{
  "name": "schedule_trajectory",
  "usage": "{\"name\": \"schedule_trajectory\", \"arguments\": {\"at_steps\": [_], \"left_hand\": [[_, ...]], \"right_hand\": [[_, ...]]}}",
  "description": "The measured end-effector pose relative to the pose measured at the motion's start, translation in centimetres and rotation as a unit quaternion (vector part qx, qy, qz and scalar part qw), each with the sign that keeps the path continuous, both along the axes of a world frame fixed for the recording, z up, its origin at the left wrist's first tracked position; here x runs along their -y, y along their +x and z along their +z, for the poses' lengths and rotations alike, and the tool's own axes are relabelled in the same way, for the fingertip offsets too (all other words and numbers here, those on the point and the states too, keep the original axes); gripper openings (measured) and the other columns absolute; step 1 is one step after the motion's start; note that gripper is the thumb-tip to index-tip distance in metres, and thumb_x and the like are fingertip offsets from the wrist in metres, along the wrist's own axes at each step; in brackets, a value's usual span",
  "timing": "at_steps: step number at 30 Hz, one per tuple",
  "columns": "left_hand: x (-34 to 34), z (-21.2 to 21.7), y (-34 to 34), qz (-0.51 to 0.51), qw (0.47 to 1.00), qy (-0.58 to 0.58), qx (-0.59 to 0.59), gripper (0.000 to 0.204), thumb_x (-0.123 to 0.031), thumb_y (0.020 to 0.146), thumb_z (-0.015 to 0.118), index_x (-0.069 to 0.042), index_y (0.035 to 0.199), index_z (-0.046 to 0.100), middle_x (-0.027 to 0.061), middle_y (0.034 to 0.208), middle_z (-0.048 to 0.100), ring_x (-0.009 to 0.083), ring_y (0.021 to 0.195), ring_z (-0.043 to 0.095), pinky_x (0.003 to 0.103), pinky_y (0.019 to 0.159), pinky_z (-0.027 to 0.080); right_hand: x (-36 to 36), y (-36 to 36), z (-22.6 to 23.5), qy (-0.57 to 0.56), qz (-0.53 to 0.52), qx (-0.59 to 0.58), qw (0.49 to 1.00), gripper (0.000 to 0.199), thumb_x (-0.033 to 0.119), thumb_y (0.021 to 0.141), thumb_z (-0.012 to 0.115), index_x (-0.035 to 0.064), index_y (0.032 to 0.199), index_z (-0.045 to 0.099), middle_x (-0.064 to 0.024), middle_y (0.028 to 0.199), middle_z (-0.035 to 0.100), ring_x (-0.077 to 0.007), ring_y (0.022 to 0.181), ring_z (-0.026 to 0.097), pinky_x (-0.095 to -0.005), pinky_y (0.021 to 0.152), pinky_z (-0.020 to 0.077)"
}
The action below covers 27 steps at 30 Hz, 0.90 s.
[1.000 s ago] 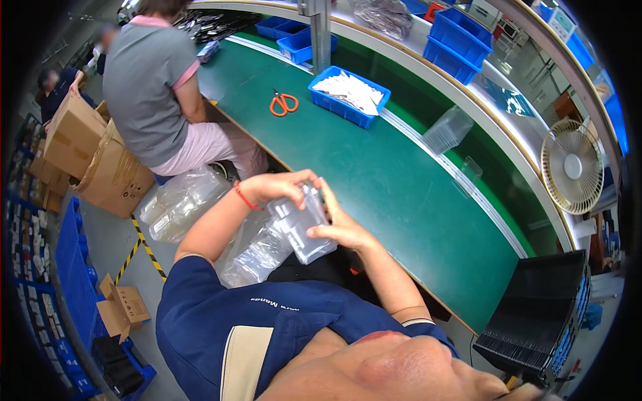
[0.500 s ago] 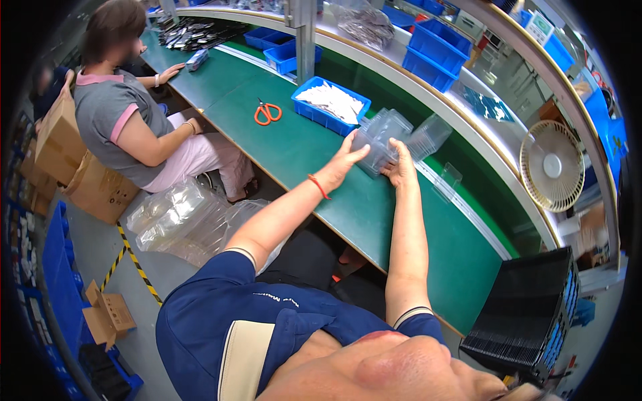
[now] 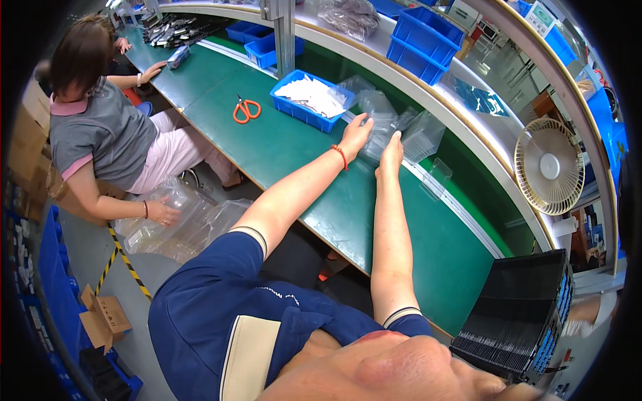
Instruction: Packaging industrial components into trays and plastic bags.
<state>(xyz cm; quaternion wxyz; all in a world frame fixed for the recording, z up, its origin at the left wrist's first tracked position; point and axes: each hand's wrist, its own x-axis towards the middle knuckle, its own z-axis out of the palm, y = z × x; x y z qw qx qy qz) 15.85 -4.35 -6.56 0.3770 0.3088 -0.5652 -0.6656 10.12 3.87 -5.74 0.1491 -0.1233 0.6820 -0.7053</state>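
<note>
Both my arms reach across the green bench to a cluster of clear plastic boxes (image 3: 380, 121), partly blurred, near the bench's back rail. On its left side my left hand (image 3: 354, 139), with a red cord at the wrist, closes its bent fingers on the plastic. My right hand (image 3: 390, 155) grips from the right, its fingers straighter and upright along the boxes. Another clear plastic box (image 3: 422, 137) leans just right of my hands. Left of them stands a blue bin (image 3: 304, 117) of white flat pieces.
Orange-handled scissors (image 3: 247, 111) lie on the green bench (image 3: 267, 152). A seated co-worker (image 3: 114, 134) is at the left, one hand at a clear plastic bag (image 3: 174, 220) on the floor. Black stacked trays (image 3: 511, 307) and a fan (image 3: 550, 166) are at the right.
My hands have moved farther back with the clear boxes, toward the rail. The co-worker has leaned over and lowered a hand to the plastic bag. The whole view has shifted slightly.
</note>
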Motion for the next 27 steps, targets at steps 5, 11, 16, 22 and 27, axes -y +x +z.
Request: {"name": "schedule_trajectory", "arguments": {"at_steps": [5,11,16,22,27], "left_hand": [[-1.2,0.7,1.3,-0.013,0.999,0.002,0.029,0.048,-0.027,0.090,0.053,-0.001,0.129,0.043,0.0162,0.129,0.048,0.0209,0.117,0.046,0.030,0.097,0.036],[-5.0,-1.2,6.7,0.047,0.989,-0.132,0.054,0.032,-0.015,0.081,0.062,-0.002,0.110,0.057,0.0133,0.108,0.056,0.0198,0.097,0.057,0.032,0.081,0.048],[-9.1,-1.0,13.9,0.058,0.975,-0.209,0.038,0.023,-0.010,0.076,0.064,-0.004,0.098,0.059,0.0110,0.103,0.055,0.0206,0.093,0.055,0.032,0.077,0.048],[-9.9,-1.5,20.9,0.067,0.958,-0.268,0.075,0.022,-0.007,0.076,0.063,-0.004,0.098,0.060,0.0119,0.106,0.055,0.0235,0.101,0.054,0.034,0.085,0.045],[-4.9,0.5,21.3,0.085,0.993,-0.024,-0.078,0.062,-0.007,0.080,0.063,0.000,0.133,0.032,0.0084,0.091,0.063,0.0129,0.085,0.059,0.023,0.072,0.046]], "right_hand": [[-0.8,1.2,-0.5,0.152,-0.074,-0.190,0.967,0.069,0.046,0.089,0.043,-0.0075,0.131,0.031,-0.0283,0.132,0.035,-0.0416,0.124,0.031,-0.0478,0.104,0.0225],[-1.8,3.6,-0.7,0.244,-0.227,-0.466,0.820,0.090,0.059,0.074,0.058,0.0012,0.136,0.027,-0.0230,0.139,0.025,-0.0433,0.122,0.030,-0.0548,0.096,0.0267],[-2.3,5.8,-1.2,0.355,-0.079,-0.630,0.686,0.070,0.061,0.068,0.063,0.0354,0.130,0.042,-0.0205,0.141,0.023,-0.0491,0.124,0.025,-0.0629,0.091,0.0277],[-1.8,2.4,-2.7,0.461,-0.078,-0.578,0.669,0.052,0.036,0.079,0.063,0.0324,0.128,0.044,-0.0178,0.139,0.032,-0.0432,0.126,0.028,-0.0609,0.093,0.0269],[-2.4,3.3,-1.8,0.451,-0.084,-0.578,0.675,0.061,0.032,0.078,0.065,0.0294,0.132,0.039,-0.0190,0.140,0.030,-0.0438,0.126,0.027,-0.0611,0.094,0.0258]]}}
